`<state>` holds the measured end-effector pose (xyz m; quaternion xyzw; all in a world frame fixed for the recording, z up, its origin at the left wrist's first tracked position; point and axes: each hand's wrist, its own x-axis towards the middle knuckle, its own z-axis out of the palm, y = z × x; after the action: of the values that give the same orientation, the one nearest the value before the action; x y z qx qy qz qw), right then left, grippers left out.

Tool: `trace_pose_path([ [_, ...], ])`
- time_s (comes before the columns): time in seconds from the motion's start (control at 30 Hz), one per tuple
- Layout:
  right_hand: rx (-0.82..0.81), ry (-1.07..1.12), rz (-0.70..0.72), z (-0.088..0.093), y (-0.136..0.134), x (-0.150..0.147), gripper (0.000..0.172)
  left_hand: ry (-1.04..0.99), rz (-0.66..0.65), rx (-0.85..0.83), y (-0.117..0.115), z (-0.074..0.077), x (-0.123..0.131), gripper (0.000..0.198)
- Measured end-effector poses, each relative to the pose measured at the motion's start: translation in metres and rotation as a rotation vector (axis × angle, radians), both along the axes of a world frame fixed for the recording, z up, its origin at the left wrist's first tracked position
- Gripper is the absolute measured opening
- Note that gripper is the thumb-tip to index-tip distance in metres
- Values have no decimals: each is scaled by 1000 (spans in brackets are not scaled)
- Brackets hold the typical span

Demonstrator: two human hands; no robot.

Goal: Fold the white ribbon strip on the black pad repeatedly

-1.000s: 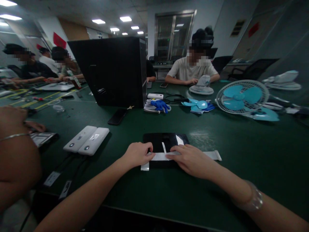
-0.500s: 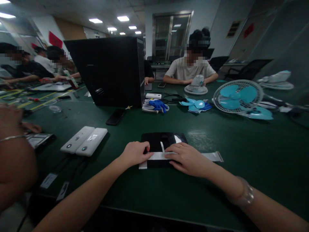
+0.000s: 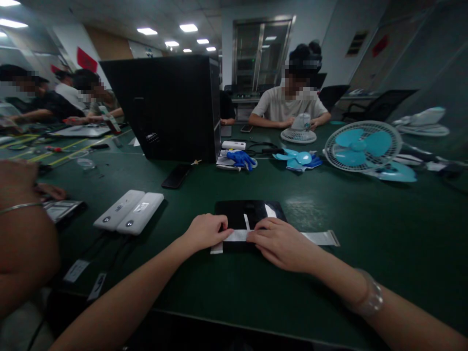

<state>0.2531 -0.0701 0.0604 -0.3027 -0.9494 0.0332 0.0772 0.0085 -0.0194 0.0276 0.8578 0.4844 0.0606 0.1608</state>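
A flat black panel [image 3: 234, 208] lies on the green table in front of me. Across its near side runs a flat white ribbon cable [image 3: 239, 236], its right end sticking out past the panel and a folded end at the lower left. My left hand [image 3: 207, 231] is closed, thumb and forefinger on the cable's left part. My right hand [image 3: 281, 243], fingers drawn together, presses on the middle of the cable, hiding part of it. A thin white strip [image 3: 246, 222] rises from the cable between the hands. A white patch [image 3: 269, 210] shows on the panel.
Left of the panel lie two white power banks [image 3: 141, 212] with cables and a dark phone [image 3: 176, 176]. Beyond stand a black computer case [image 3: 164, 112], blue gloves [image 3: 239, 160] and a fan head [image 3: 360, 145]. A co-worker's arm [image 3: 25, 234] is at far left; another person sits opposite.
The fingers of my right hand have drawn closer together on the cable. My left hand stays in about the same place. The view has shifted slightly.
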Motion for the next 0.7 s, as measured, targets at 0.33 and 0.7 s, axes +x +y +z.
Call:
trace_pose_path([
  [0.33,-74,13,-144,-17,18,20,73,-74,68,51,0,4,-2,33],
  [0.7,-1,-18,-230,-19,24,25,79,-220,190,54,1,6,-3,35],
])
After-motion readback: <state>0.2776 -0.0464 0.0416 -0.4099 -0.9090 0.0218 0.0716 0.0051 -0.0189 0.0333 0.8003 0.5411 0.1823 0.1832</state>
